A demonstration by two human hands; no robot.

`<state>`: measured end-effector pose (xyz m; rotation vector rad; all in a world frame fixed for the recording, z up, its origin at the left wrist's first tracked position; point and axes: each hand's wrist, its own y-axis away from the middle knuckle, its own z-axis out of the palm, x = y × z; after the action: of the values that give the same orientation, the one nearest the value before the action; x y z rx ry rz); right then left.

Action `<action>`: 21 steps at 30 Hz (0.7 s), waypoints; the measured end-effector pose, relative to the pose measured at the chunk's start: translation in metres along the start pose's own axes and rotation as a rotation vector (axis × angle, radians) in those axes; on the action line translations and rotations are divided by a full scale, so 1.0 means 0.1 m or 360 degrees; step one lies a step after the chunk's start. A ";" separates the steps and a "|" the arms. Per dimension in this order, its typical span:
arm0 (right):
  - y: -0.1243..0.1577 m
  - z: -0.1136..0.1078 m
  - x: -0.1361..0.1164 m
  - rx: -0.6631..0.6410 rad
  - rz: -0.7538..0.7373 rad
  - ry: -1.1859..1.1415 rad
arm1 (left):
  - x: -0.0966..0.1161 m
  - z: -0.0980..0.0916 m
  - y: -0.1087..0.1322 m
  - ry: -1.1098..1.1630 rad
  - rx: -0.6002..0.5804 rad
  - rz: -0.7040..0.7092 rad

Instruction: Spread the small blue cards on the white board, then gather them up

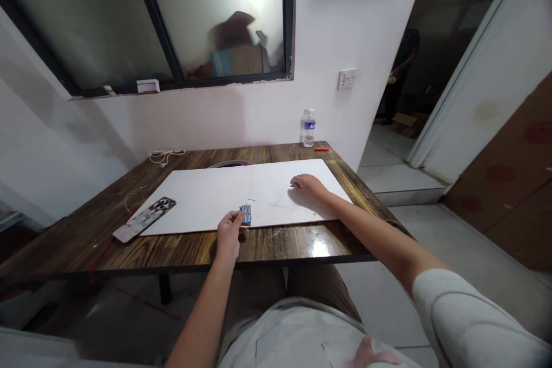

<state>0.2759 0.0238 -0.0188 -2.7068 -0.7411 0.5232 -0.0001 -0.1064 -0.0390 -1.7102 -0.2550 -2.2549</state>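
My left hand [228, 236] pinches a small blue piece [245, 214] at the white board's [224, 198] near edge — my right hand [308, 186] rests empty, loosely curled, on that board, atop the table [276, 244]

Blue-and-white stripes on the small held piece [245, 214]

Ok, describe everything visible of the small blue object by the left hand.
The small blue object is a narrow, roughly rectangular piece, blue with pale markings. It may be card or plastic, but it is too small to tell, and no print can be read. It sits at the near edge of the white board and looks upright. The fingertips of the left hand are at its left side, though whether they grip it cannot be told.
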 end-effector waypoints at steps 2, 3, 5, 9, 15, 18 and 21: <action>-0.02 0.01 -0.05 0.0141 0.0066 -0.0225 | 0.00 0.00 0.00 0.0003 0.0005 -0.0003; -0.03 0.02 -0.09 0.0210 0.0071 -0.0348 | 0.00 0.00 0.00 0.0001 0.0004 0.0000; -0.03 0.04 -0.22 0.0300 0.0037 -0.0631 | -0.01 0.00 0.00 -0.0009 -0.0006 0.0012; 0.02 0.11 -0.62 0.0300 0.0078 -0.1341 | -0.01 0.00 0.00 -0.0033 -0.0027 0.0031; 0.13 0.27 -1.17 0.0005 0.0238 -0.2096 | -0.01 0.02 0.01 -0.0067 -0.0042 0.0054; 0.16 0.35 -1.31 -0.0011 0.0344 -0.2185 | 0.00 0.02 0.02 -0.0087 -0.0080 0.0058; 0.18 0.40 -1.40 0.0043 0.0439 -0.2171 | 0.01 0.02 0.03 -0.0096 -0.0116 0.0033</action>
<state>0.1546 -0.0589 -0.0240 -2.0861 -0.5417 2.4563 0.0026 -0.1090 -0.0378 -1.8113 -0.1689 -2.2257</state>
